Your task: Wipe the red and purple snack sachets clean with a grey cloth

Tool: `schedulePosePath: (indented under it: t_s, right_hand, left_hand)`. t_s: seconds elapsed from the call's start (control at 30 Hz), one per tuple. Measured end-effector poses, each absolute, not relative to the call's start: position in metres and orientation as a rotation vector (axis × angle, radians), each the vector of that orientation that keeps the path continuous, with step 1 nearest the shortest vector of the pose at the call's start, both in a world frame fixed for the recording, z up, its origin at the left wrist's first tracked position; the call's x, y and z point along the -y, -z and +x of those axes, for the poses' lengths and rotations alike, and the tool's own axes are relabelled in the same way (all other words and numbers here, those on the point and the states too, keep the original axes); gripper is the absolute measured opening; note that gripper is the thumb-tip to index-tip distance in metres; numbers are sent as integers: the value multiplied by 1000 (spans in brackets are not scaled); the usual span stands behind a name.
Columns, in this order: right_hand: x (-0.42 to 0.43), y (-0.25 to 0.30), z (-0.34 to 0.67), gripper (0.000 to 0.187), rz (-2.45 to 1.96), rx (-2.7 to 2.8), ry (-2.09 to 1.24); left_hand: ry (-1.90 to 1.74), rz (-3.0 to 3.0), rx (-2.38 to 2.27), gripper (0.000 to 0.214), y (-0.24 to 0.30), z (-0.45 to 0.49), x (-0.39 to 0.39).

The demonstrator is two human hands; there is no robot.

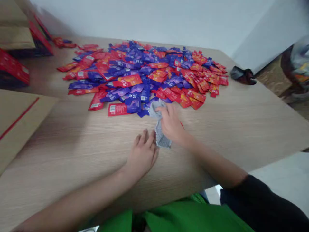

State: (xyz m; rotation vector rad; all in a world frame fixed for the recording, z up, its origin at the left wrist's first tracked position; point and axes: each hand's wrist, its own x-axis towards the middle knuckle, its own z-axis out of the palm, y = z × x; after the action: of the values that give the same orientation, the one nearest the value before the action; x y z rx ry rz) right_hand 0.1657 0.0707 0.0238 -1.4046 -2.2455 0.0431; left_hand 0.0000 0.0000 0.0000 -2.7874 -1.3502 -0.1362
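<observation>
A big heap of small red and purple sachets covers the far middle of the wooden table. My right hand is closed on a grey crumpled cloth or pouch at the heap's near edge. My left hand lies flat on the table just left of that grey piece, fingers stretched out, touching or nearly touching its lower end.
Cardboard boxes stand at the left, with red and dark cartons behind them. A dark small object sits at the table's far right edge. Pale walls lie beyond. My green clothing shows at the bottom.
</observation>
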Motion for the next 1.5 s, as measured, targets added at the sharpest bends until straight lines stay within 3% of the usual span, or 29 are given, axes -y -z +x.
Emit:
schedulePosePath:
  t_s: [0.2, 0.67, 0.97, 1.03, 1.17, 1.23, 1.37, 1.43, 1.5]
  right_hand:
    - [-66, 9, 151, 37, -1442, 2455, -118]
    - [-58, 6, 183, 36, -1677, 2438, 119]
    - [-52, 3, 255, 41, -2051, 2256, 163]
    - [-55, -1, 272, 40, -2113, 2216, 114]
    - [-66, -22, 285, 38, -1970, 2170, 38]
    - [-72, -32, 279, 47, -1791, 2277, -58]
    - [-84, -40, 258, 70, -1574, 2634, -493]
    - [-90, -39, 249, 62, -1583, 2691, -566]
    - [-97, -37, 243, 38, -1539, 2670, -479]
  left_hand:
    - [140, -2771, 1378, 35, -4, 0, 4]
    - [54, -2787, 1349, 51, -1, 1, 2]
    - [67, -2912, 1372, 43, -19, 2, -10]
    - [55, -2962, 1381, 35, -30, 3, -25]
    - [44, -3003, 1537, 40, -42, 12, -61]
    - [69, -3032, 1607, 37, -41, 21, -75]
    - [52, -3020, 1637, 61, -32, 36, -90]
    - [28, -3043, 1617, 55, -29, 36, -92]
    - [12, -3085, 1579, 41, -30, 30, -95]
